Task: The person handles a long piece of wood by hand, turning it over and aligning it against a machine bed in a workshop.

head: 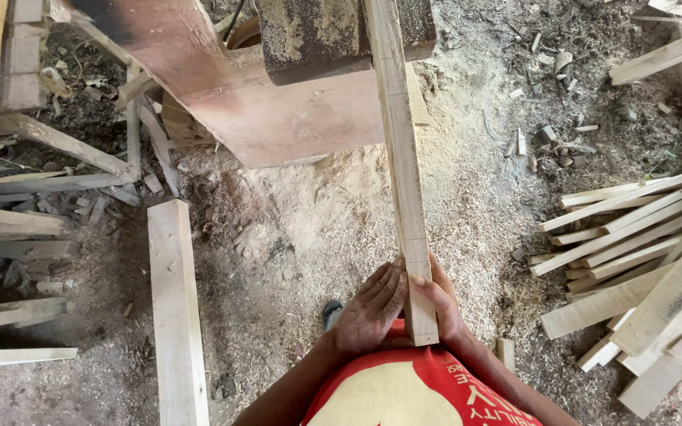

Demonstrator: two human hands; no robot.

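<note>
A long pale wooden strip (401, 150) runs from my waist up to the dusty machine table (309, 31) at the top. My left hand (371, 309) presses flat against the strip's left side near its close end. My right hand (440, 304) wraps the strip from the right, thumb on top. Both hands hold the same end, just above my red shirt.
A wide plank (175, 315) lies on the sawdust floor to the left. A heap of cut strips (641, 260) is piled at the right. Scrap boards (17, 229) litter the far left. A reddish panel (278, 118) of the machine stands ahead.
</note>
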